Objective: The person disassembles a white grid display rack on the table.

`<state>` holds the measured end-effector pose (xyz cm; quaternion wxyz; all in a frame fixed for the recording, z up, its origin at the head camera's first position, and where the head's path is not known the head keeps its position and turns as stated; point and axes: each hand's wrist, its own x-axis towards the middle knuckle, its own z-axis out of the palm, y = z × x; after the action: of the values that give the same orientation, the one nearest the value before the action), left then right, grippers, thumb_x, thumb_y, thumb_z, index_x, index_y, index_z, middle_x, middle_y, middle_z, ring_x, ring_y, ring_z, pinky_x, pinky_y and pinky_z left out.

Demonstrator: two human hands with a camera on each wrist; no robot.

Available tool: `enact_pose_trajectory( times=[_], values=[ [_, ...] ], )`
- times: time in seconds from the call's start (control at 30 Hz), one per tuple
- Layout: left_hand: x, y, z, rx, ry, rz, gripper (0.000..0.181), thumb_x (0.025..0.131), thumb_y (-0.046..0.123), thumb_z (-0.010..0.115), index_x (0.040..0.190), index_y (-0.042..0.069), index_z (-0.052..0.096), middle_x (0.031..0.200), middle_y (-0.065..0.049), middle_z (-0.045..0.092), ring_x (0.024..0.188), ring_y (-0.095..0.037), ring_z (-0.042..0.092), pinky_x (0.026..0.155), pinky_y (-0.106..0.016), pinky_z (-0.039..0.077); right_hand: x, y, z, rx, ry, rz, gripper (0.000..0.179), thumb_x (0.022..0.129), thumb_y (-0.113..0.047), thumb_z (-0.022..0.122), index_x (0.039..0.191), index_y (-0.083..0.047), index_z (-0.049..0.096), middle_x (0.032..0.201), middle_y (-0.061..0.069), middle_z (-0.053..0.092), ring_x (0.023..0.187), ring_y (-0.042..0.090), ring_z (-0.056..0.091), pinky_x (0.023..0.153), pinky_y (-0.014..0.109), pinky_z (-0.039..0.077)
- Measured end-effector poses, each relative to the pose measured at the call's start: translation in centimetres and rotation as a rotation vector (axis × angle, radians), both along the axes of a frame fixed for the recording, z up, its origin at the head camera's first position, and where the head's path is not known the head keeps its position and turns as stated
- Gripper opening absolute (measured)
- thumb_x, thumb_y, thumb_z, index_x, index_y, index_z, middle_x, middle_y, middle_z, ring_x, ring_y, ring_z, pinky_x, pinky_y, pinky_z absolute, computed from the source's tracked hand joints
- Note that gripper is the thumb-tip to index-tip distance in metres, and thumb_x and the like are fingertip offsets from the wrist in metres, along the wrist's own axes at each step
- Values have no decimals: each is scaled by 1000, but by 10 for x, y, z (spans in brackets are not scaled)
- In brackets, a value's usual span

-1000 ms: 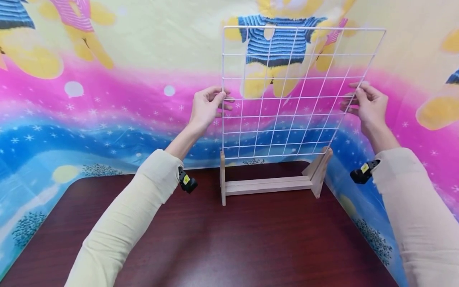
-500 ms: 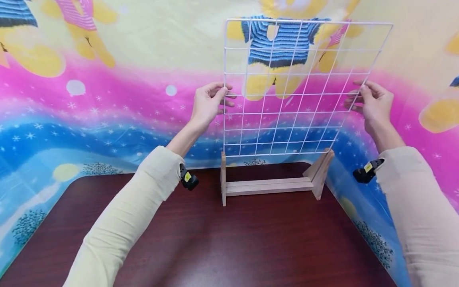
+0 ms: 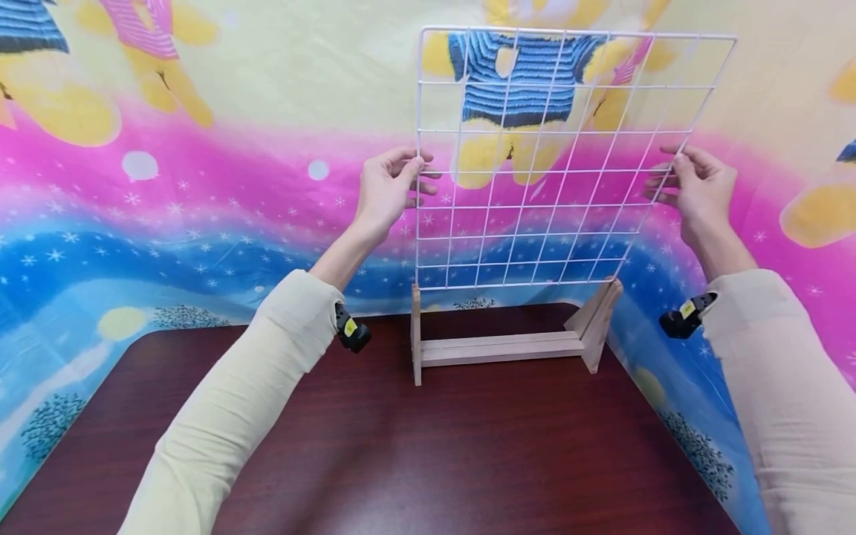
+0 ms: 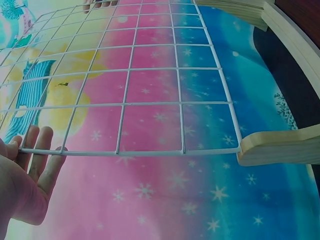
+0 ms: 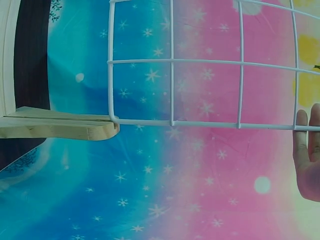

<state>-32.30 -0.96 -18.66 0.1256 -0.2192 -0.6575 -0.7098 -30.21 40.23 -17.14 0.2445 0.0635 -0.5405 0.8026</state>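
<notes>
A white wire grid panel (image 3: 493,171) stands nearly upright over a pale wooden stand (image 3: 501,348). The panel's lower corners are at the tops of the stand's two side pieces, seen close up as a wooden upright (image 4: 280,145) in the left wrist view and another wooden upright (image 5: 65,127) in the right wrist view. My left hand (image 3: 388,189) pinches the panel's left edge wire, thumb in front and fingers behind. On the opposite side my right hand (image 3: 702,189) pinches the right edge wire in the same way.
The stand rests on a dark red-brown table (image 3: 428,446) near its back edge. A printed cloth (image 3: 267,148) with bears and snowflakes hangs behind and along the right side. A small black camera (image 3: 351,334) sits at the left cuff, another black camera (image 3: 682,318) at the right.
The grid panel's top edge has risen a little in the head view, and both hands have shifted slightly up with it. The wooden stand has stayed in place.
</notes>
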Motion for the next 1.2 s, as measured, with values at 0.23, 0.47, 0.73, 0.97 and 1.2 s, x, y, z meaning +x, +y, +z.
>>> enact_pose_trajectory(
  times=[0.23,0.47,0.73,0.97,1.2],
  values=[
    [3,1,5,13,-2,-4,26,98,15,56,115,-1,66,102,-15,71,79,-28,70,75,-44,58,0,1,3,6,9,7,23,98,-4,52,113,5,67,78,17,71,59,26,69,56,36,58],
    [3,-2,3,7,-8,4,23,98,14,57,114,0,67,101,-15,71,79,-27,70,75,-45,58,0,1,1,34,-1,5,23,98,-3,52,111,3,69,77,16,71,58,25,69,56,35,58],
    [0,-4,-4,-13,7,7,23,98,12,56,113,-3,66,99,-16,71,76,-27,71,76,-51,56,3,-3,-4,81,-17,-22,22,98,-3,53,110,0,71,77,15,71,57,24,69,56,34,58],
    [0,-9,-8,-41,-5,54,23,98,11,56,113,-3,66,99,-16,72,76,-25,72,71,-46,58,11,-12,-8,269,-8,-30,34,100,-3,45,133,-2,57,77,11,71,59,19,69,54,29,57],
    [1,-15,-9,-13,-34,67,24,98,14,57,113,-3,66,98,-14,72,76,-25,72,70,-45,58,17,-8,-20,418,-58,91,50,101,-4,46,149,-12,38,81,9,68,65,19,70,58,28,58]
  ],
)
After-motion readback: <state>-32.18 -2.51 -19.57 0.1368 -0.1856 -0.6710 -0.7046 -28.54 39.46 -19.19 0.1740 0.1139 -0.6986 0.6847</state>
